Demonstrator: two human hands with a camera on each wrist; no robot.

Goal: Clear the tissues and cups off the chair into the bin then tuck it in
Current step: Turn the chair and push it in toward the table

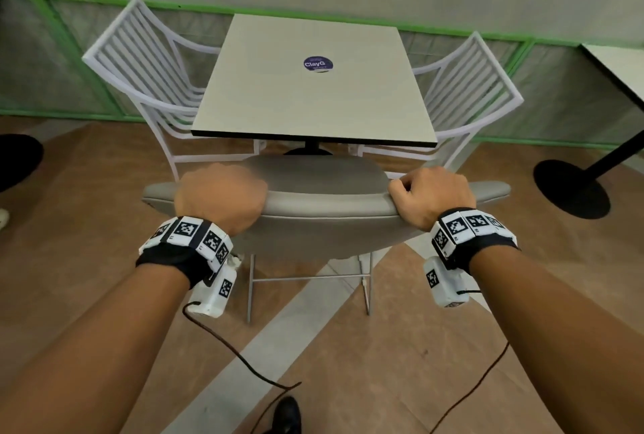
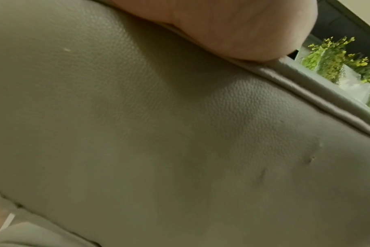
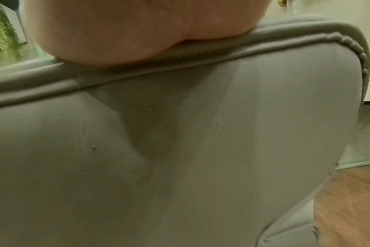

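Both of my forearms are reaching forward from the bottom of the head view, each with a tagged wristband, and my left hand [image 1: 220, 197] and right hand [image 1: 430, 197] are gripping the top edge of the grey padded chair [image 1: 324, 224], fingers curled over the backrest rim towards the seat side. From the wrist views I am seeing the heel of each palm pressing on the piped seam of the backrest, with grained leatherette below; the fingertips themselves are hidden behind the rim. That chair is standing just in front of me, its seat facing the square table [image 1: 313, 84], the front of the seat reaching about to the table's near edge. What I can see of the seat is bare; no tissues or cups are showing, and no bin is in view. I am judging the chair fairly light on its thin metal legs, the frame stiff but the padding soft and a little slick, so holding wide apart on the firm top rim, as I am, should be keeping it from twisting while sliding over the wood floor [image 1: 87, 224].
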